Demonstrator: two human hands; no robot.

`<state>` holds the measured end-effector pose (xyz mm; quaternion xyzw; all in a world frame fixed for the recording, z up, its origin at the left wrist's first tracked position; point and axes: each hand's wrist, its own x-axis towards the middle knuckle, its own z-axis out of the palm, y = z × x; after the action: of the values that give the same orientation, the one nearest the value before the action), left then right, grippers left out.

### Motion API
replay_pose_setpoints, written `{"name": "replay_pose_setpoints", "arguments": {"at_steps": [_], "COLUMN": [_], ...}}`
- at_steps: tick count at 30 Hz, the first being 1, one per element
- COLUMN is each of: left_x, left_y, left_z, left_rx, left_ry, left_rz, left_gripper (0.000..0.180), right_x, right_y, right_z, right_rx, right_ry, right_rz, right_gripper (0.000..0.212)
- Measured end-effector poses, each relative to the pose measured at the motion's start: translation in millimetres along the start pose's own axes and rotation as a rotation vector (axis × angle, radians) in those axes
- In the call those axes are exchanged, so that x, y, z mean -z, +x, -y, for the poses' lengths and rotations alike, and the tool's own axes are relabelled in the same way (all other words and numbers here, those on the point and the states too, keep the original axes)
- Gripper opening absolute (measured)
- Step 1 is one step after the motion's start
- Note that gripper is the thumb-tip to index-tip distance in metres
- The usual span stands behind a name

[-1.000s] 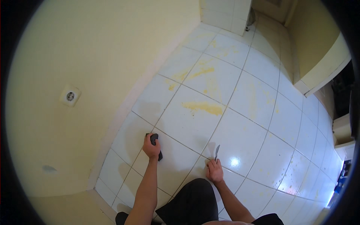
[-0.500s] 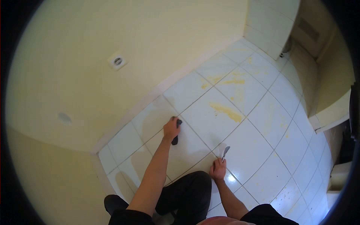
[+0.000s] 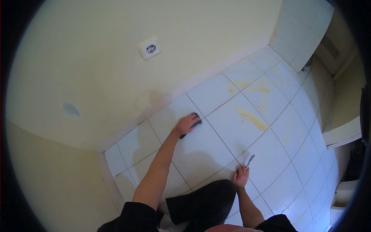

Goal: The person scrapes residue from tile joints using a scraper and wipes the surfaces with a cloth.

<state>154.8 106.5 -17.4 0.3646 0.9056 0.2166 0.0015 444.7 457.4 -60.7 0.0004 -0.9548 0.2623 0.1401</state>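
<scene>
Gripping a dark block (image 3: 198, 115) palm-down with the left hand (image 3: 186, 125), with fingers curled firmly over its top, likely for an even, steady press against the white floor tiles (image 3: 205, 150). Showing only at its two ends past the hand, hence hard to name more closely — perhaps some kind of scrubbing brush. Lying near a crossing of grout lines, between the pale skirting (image 3: 196, 84) and the yellow smear (image 3: 253, 119), apart from both.

Holding a slim knife-like blade (image 3: 252, 159) in the right hand (image 3: 241, 177), closed around the handle, with the tip pointing forward and away from the body, presumably for safety so near the black-trousered knee (image 3: 218, 193). Keeping that hand low, close to the tiles, maybe for balance in a crouch — impossible to tell from this angle about any contact between blade and floor.

Reaching farther forward on the left than on the right, probably for room around the bent leg. Facing a cream wall (image 3: 100, 73), fitted with a white socket (image 3: 150, 49) above the skirting
</scene>
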Motion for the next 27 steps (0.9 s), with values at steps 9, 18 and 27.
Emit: {"name": "replay_pose_setpoints", "arguments": {"at_steps": [9,18,27], "left_x": [0,34,1], "left_y": [8,10,-55], "left_z": [89,108,57], "left_rx": [0.201,0.191,1.095], "left_ry": [0.113,0.106,0.126], "left_rz": [-0.393,-0.067,-0.787], "left_gripper": [0.04,0.049,0.049], "right_x": [1,-13,-17], "right_y": [9,3,3], "right_z": [20,9,5], "right_rx": [-0.056,-0.01,-0.038], "right_ry": [-0.021,-0.129,-0.195], "right_rz": [0.095,0.098,0.095], "right_gripper": [0.018,0.019,0.017]}}
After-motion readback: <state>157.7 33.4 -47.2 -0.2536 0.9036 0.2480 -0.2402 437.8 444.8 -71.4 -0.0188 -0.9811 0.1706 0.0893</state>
